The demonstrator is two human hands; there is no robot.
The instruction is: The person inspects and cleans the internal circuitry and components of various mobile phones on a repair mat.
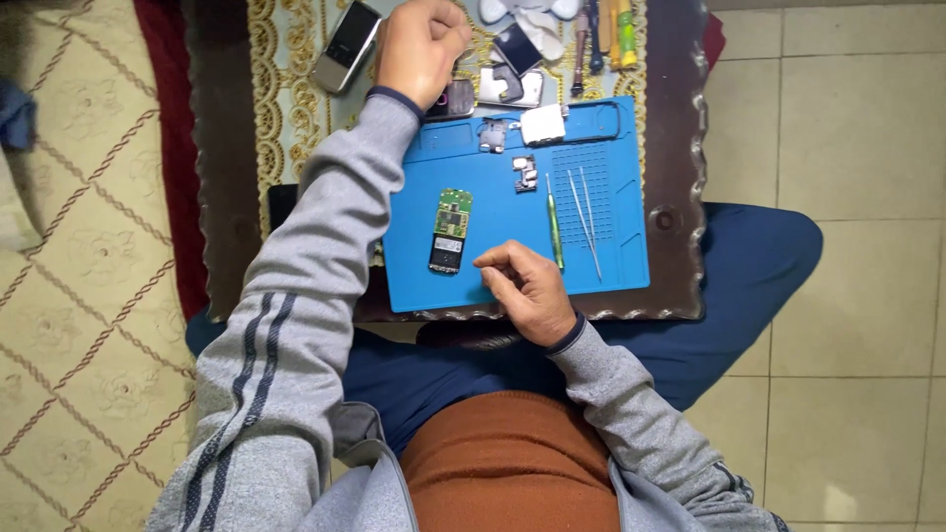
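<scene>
One flat green circuit board (pixel 451 229), blue rubbery mat (pixel 512 286)

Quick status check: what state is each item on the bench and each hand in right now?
Phone circuit board: bare, out of its casing, flat on the blue repair mat.
Silver phone: intact, lying off the mat.
Green-handled tool: lying loose on the mat.
Tweezers: lying unused on the mat.
Left hand: closed in a fist, contents hidden.
Right hand: fingertips pinched, resting on the mat.
</scene>
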